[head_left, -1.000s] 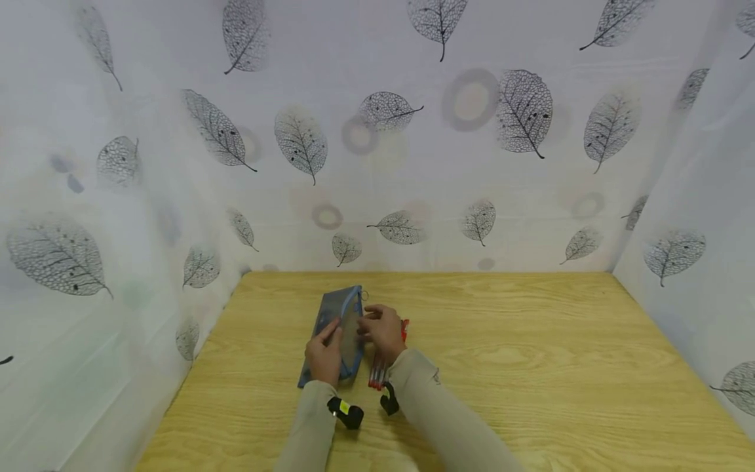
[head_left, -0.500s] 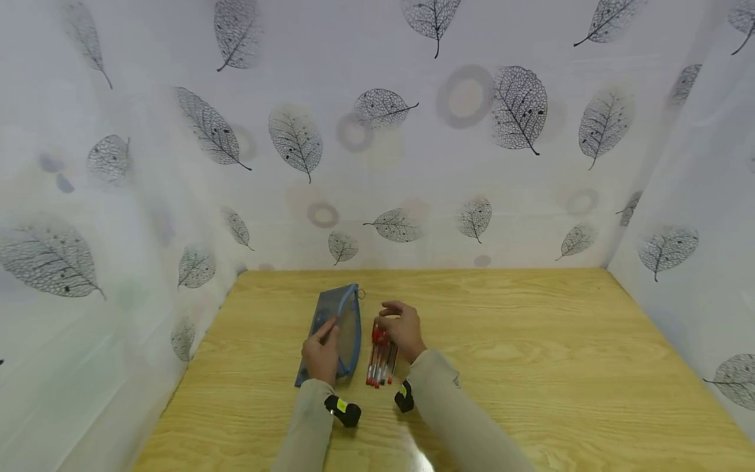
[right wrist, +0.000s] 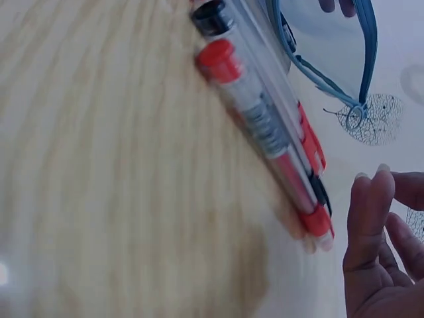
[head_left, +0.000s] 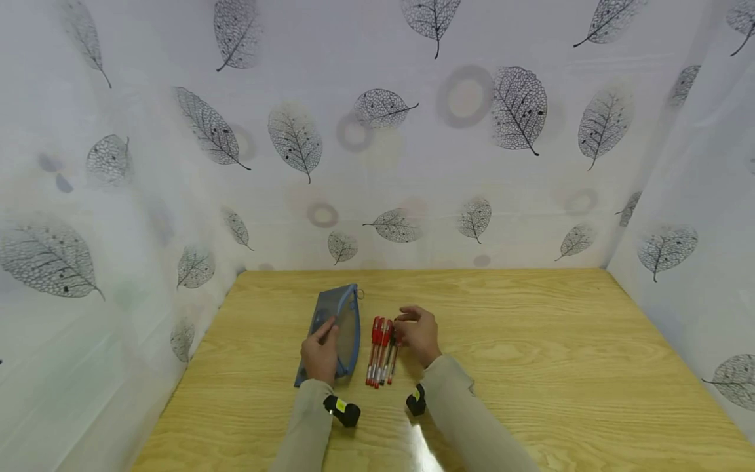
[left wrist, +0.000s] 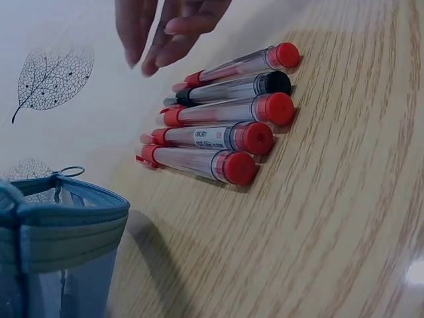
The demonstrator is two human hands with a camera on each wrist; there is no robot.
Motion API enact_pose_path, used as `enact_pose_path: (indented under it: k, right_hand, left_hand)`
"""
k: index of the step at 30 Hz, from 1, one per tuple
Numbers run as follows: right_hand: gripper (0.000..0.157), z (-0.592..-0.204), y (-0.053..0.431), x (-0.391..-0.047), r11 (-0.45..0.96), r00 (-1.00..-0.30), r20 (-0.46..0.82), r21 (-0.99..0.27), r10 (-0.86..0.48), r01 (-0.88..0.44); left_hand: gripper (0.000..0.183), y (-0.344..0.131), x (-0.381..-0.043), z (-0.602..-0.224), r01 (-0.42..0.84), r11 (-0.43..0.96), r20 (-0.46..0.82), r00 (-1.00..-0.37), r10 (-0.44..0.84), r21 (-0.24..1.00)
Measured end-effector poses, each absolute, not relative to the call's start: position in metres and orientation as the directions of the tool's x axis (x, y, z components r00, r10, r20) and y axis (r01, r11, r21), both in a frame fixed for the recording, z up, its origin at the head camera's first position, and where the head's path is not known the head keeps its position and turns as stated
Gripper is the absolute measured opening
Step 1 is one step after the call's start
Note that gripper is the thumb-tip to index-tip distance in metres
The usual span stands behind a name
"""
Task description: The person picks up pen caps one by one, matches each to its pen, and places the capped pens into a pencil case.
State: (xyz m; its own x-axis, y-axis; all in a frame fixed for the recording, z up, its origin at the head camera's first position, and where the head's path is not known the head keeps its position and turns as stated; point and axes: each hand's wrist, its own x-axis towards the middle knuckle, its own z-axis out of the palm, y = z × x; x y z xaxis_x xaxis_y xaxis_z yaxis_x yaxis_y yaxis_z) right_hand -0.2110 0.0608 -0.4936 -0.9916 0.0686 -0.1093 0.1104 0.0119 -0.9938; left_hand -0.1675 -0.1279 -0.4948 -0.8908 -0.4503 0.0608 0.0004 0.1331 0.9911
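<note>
My left hand (head_left: pixel 319 357) pinches a blue zip pencil case (head_left: pixel 350 321) between thumb and fingers. The case stands tilted, with its zipped mouth gaping in the left wrist view. To its right, a row of capped gel pens lies on the table: several with red caps, such as the end red pen (left wrist: pixel 232 164), and one black pen (left wrist: pixel 245 87). My right hand (head_left: pixel 421 334) hovers by the cap end of the rightmost red pen (right wrist: pixel 258 126). Its fingers are loosely bent, and the right wrist view shows nothing between them.
The wood-grain table (head_left: pixel 531 367) reaches back to a white leaf-print curtain (head_left: pixel 413 164). Similar curtains flank both sides. A small metal ring (head_left: pixel 361 294) hangs at the case's far corner.
My right hand has moved away from the case's edge, rightward across the pens to their right end, uncovering the row. The left hand keeps its hold on the case.
</note>
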Motion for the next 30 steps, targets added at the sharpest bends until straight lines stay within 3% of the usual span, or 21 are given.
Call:
enact_pose_path:
  k: [11,30]
  right_hand:
    - [0.034,-0.507,0.066,-0.204,-0.017,-0.954,-0.217,-0.976,0.205,0.218]
    - [0.036,-0.518,0.061,-0.204,0.116,-0.957,-0.182,-0.970,0.224,0.212]
  left_hand:
    - [0.025,-0.126,-0.168,-0.497,-0.005,0.140,0.061,-0.883,-0.466,0.990]
    - [0.026,-0.126,-0.169,-0.497,-0.042,0.138,0.029,-0.881,-0.473,0.990]
